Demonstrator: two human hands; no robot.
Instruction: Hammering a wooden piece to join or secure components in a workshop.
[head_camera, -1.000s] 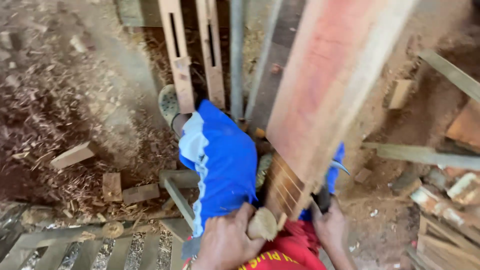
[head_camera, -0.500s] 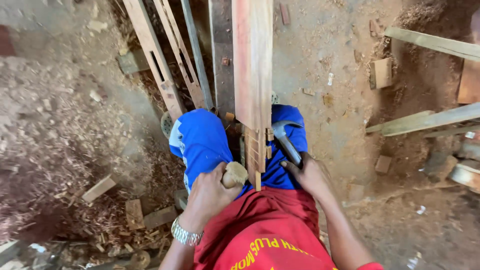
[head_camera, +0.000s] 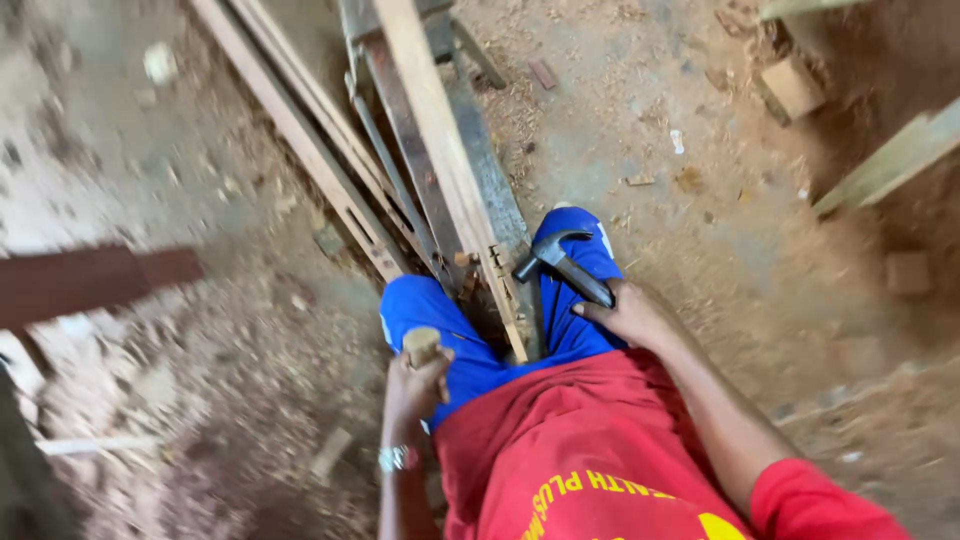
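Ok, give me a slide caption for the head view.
Right hand grips a claw hammer, left hand a wooden block, beside a plank.

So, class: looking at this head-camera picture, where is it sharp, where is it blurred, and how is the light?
Head view: sharpest at the middle, where the right hand grips the hammer and the left hand holds a wooden block; the left edge and the dark plank smear with motion blur; light is soft and even, with no glare or hard shadows; the long board converges steeply from the wide lens.
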